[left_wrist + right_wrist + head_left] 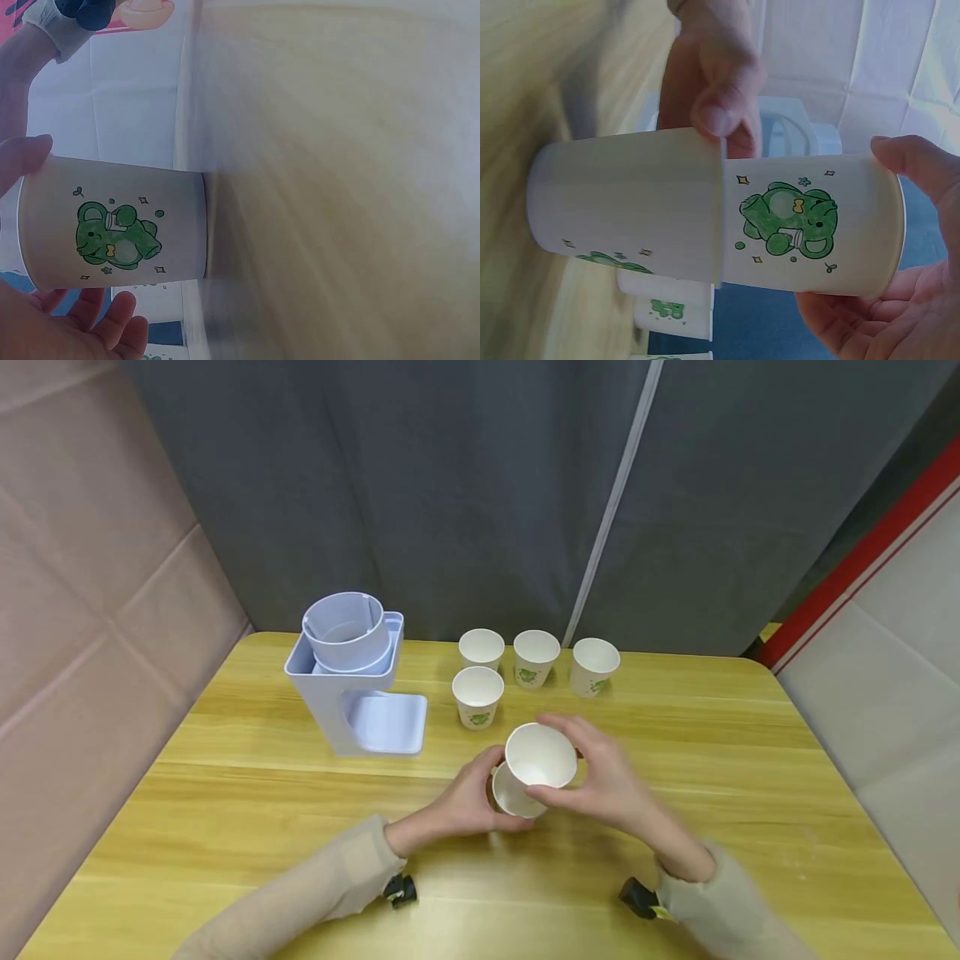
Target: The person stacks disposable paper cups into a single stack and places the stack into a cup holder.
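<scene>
Two white paper cups are in my hands over the front middle of the table. My left hand (468, 797) holds the lower paper cup (120, 225), thumb on one side of the rim and fingers on the other, its base down at the tabletop. My right hand (600, 768) grips the upper paper cup (810, 225) near its rim, thumb opposite the fingers. In the right wrist view the upper cup's base is right at the lower cup's rim (721, 210). A green cartoon bear is printed on each. The head view shows the lower cup partly hidden.
Several more paper cups (477, 689) stand upright behind the hands, near the table's back edge. To their left is a pale blue plastic dispenser (330, 706) with a round hopper (345, 652) and a flat tray (397, 722). A dark curtain (450, 502) hangs behind the wooden table (247, 827).
</scene>
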Tool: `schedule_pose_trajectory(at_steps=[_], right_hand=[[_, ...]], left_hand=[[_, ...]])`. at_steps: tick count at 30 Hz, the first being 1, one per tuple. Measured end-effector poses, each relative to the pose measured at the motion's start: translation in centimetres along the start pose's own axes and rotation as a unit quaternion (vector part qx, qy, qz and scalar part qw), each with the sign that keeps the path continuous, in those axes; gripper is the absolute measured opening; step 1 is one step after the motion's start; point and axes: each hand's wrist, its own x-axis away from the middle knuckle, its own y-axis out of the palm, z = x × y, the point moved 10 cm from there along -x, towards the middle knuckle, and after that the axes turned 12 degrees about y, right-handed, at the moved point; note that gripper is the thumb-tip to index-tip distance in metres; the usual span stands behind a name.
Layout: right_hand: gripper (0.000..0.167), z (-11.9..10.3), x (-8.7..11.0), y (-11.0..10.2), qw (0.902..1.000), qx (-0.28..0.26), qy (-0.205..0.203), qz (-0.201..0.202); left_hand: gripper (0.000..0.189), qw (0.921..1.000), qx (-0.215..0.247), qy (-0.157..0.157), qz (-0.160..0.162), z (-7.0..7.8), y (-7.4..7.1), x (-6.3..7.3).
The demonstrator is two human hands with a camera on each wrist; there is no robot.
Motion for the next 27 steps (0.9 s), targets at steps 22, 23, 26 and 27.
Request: schedule_pose_trajectory(at_steps=[22, 23, 26, 27], right_hand=[[0.074, 1.0, 1.0, 3.3, 0.9976, 0.056, -0.037, -0.014], [0.075, 1.0, 1.0, 3.3, 0.9973, 0.062, -0.036, -0.013], [0.076, 1.1, 1.1, 3.4, 0.9963, 0.076, -0.038, -0.011], [0.076, 1.1, 1.1, 3.4, 0.996, 0.079, -0.04, -0.01]], left_hand=[[0.081, 0.9999, -0.004, 0.005, -0.01, -0.3, 0.1, 0.0], [0.08, 0.9999, -0.004, 0.004, -0.011, -0.4, 0.1, 0.0], [0.08, 0.9999, 0.0, 0.008, -0.011, -0.5, 0.1, 0.0], [0.079, 0.9999, 0.002, 0.01, -0.011, -0.4, 0.1, 0.0]])
